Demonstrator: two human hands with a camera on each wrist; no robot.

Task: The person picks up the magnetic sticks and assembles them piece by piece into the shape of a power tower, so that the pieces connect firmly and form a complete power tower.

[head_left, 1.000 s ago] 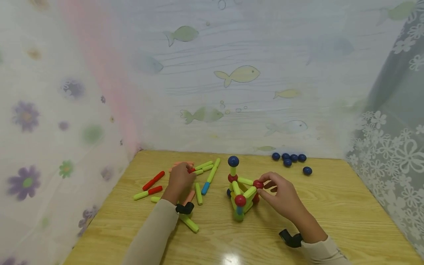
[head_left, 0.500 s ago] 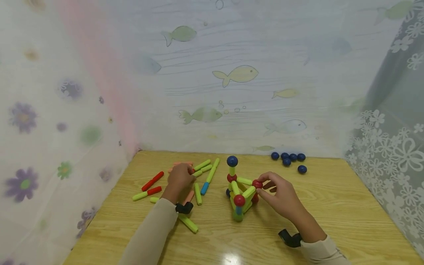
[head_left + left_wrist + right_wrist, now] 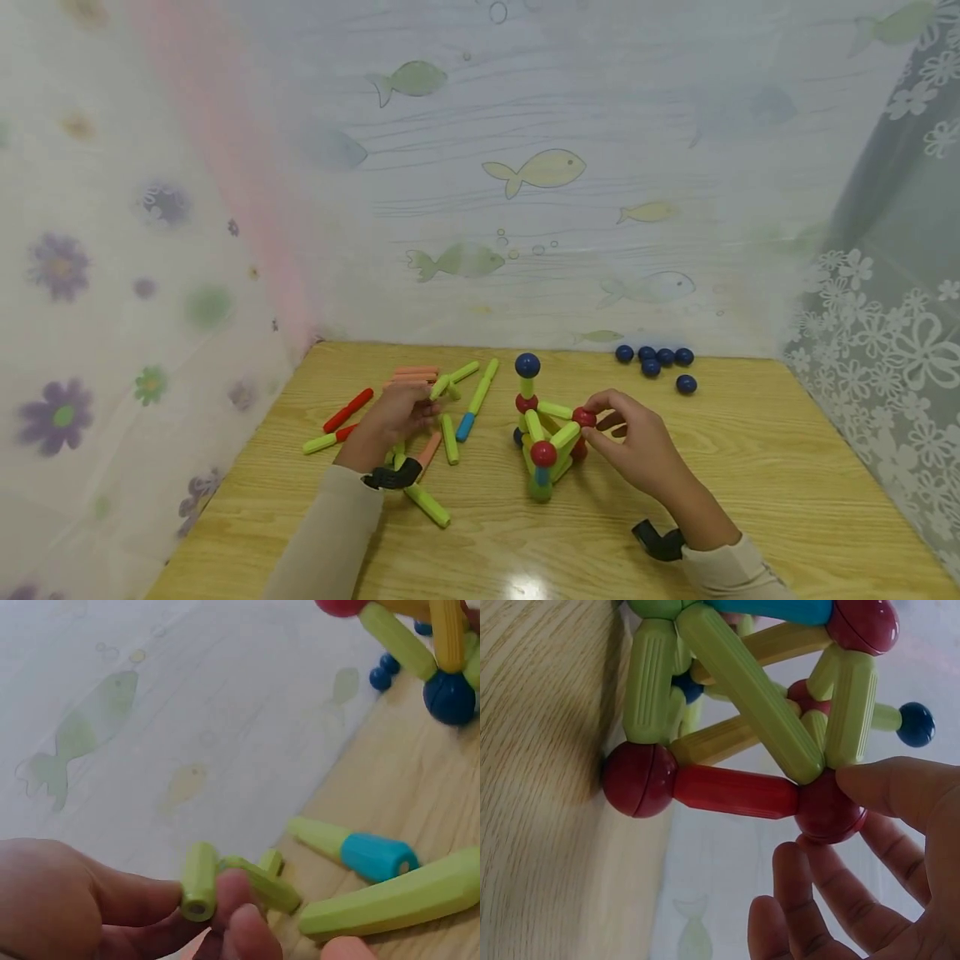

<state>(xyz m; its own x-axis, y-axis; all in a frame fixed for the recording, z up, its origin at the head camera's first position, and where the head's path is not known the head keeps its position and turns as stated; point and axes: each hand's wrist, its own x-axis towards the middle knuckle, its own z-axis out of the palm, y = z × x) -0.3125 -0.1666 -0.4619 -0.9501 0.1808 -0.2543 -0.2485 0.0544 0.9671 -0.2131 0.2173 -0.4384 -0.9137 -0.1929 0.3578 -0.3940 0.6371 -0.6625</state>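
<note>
My left hand [image 3: 390,423] pinches a short yellow-green magnetic rod [image 3: 199,881] between thumb and fingers. A second yellow-green rod [image 3: 262,881] joins it at an angle, partly behind the fingertips. At the middle of the table stands a frame of magnetic rods and balls, topped by a blue ball [image 3: 527,365]. My right hand [image 3: 639,442] holds a dark red ball [image 3: 829,814] at the frame's upper right corner, thumb on one side and fingers on the other. A red rod [image 3: 735,791] links that ball to a lower red ball [image 3: 639,780].
Several loose rods lie around the left hand, among them a red rod [image 3: 348,409], orange rods [image 3: 416,372] and a blue-and-green pair [image 3: 477,400]. Several dark blue balls [image 3: 651,367] sit at the back right. A fish-patterned curtain [image 3: 525,208] borders the table's far edge.
My left hand has drawn back slightly toward the front left and turned, and now lifts a yellow-green rod from the pile with another attached. The right hand keeps its hold on the red ball.
</note>
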